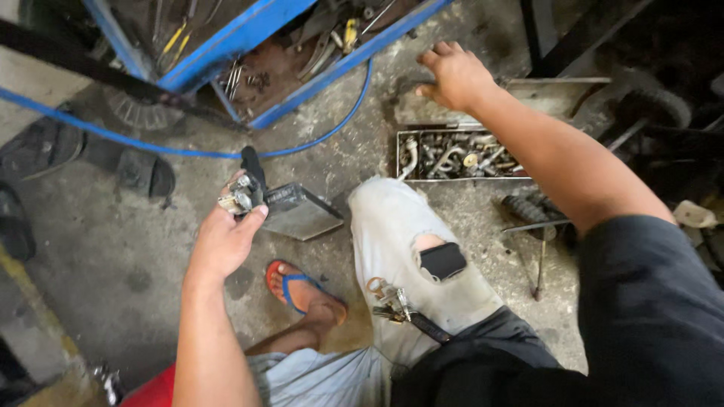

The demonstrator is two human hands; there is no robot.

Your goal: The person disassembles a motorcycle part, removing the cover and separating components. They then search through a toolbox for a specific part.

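My left hand (225, 240) grips a small metal mechanical part (240, 194) with bolts and a black handle-like stub (253, 166) sticking up from it. It hovers above the concrete floor, beside a flat grey metal plate (299, 212). My right hand (455, 75) reaches far forward, fingers curled down onto a dirty metal tray (554, 94) at the rear. Just below that hand sits a rectangular metal box (455, 156) full of bolts and fittings. My knee in torn light jeans (411, 241) is between the arms.
A blue metal tool cart (249, 34) holding tools stands at the top. A blue hose (151, 143) crosses the floor. Black sandals (143, 172) lie at left. My foot wears a red and blue flip-flop (296, 288). Keys (388, 301) hang at my waist. Dark machine parts (648, 105) crowd the right.
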